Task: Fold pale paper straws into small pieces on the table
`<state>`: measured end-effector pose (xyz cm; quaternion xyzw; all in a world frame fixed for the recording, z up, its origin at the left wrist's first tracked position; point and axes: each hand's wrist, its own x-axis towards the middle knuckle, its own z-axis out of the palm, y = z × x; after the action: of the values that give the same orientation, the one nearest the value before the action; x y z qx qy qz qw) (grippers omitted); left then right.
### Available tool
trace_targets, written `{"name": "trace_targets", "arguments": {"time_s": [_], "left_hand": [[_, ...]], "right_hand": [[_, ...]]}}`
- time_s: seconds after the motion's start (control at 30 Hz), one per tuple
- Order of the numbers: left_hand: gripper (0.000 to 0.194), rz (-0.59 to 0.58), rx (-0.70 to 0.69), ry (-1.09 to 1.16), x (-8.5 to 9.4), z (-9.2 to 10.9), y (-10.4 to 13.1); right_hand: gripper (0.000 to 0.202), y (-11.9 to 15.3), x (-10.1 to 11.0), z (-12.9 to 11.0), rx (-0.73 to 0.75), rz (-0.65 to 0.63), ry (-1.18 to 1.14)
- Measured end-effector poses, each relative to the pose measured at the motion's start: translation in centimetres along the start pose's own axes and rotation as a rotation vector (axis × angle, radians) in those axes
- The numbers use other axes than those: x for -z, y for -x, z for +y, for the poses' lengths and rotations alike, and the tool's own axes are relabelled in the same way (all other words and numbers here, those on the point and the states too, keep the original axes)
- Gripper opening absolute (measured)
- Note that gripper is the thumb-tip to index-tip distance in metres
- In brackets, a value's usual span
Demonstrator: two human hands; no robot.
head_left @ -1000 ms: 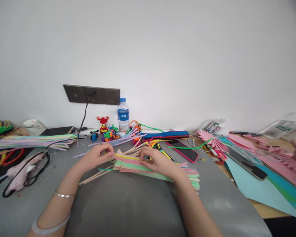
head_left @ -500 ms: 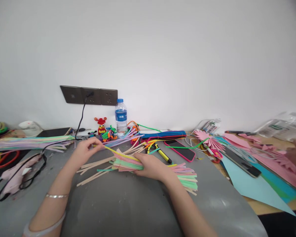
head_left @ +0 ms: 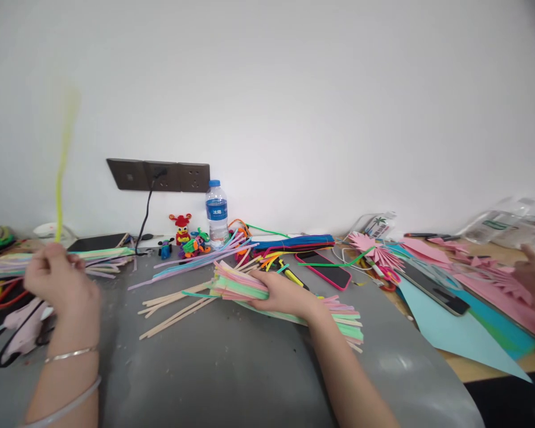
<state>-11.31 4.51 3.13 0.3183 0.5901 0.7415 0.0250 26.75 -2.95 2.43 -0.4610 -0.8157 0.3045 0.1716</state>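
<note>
My left hand (head_left: 62, 282) is raised at the left, pinching the lower end of a yellow pipe cleaner (head_left: 60, 184) that stands upright, its tip blurred by motion. My right hand (head_left: 283, 292) is wrapped round a thick bundle of pastel pipe cleaners (head_left: 238, 282) in pink, green and yellow, near the middle of the grey mat. The bundle's other ends fan out beyond my right wrist. Beige pipe cleaners (head_left: 172, 315) lie loose to the left of the bundle. Behind it are lilac and blue pipe cleaners (head_left: 191, 261).
A water bottle (head_left: 216, 214) and small figures (head_left: 181, 229) stand by the wall. A pink glue gun (head_left: 24, 327) with a black cord lies left. A pink-edged phone (head_left: 325, 269), blue paper (head_left: 455, 333) and another person's hand (head_left: 532, 279) are on the right.
My left hand has moved left, drawing the yellow pipe cleaner out of the bundle and swinging it upright. My right hand still grips the bundle, which has shifted slightly.
</note>
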Motion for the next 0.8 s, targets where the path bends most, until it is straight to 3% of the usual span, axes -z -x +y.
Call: {"name": "trace_targets", "arguments": {"time_s": [0.03,0.1,0.33,0.37,0.43,0.53,0.7,0.8], "left_hand": [[0.019,-0.011,0.041,0.070,-0.1,0.3,0.6],[0.016,-0.241,0.041,0.102,-0.5,0.8,2.1],[0.025,-1.115,-0.395,-0.368,-1.8,0.2,6.2],[0.025,-1.193,-0.425,-0.429,-1.9,0.0,6.5],[0.025,-1.226,-0.443,-0.528,-2.0,-0.5,6.7],[0.025,-1.134,-0.434,-0.568,-2.1,-0.7,6.5],[0.026,-0.965,-0.467,-0.370,-2.3,0.3,7.0],[0.029,-0.969,-0.336,-0.176,-2.4,1.7,8.9]], "right_hand": [[0.040,0.1,0.2,0.0,0.006,0.015,-0.013],[0.039,0.4,0.8,0.2,0.018,0.046,-0.048],[0.050,1.4,2.7,1.3,0.127,0.133,-0.208],[0.050,1.5,2.7,1.3,0.146,0.175,-0.215],[0.047,1.5,2.6,1.0,0.185,0.292,-0.197],[0.035,1.4,2.2,0.2,0.236,0.412,-0.118],[0.021,0.9,0.8,-0.8,0.375,0.467,-0.059],[0.017,0.4,-0.1,-1.0,0.413,0.481,-0.123]]}}
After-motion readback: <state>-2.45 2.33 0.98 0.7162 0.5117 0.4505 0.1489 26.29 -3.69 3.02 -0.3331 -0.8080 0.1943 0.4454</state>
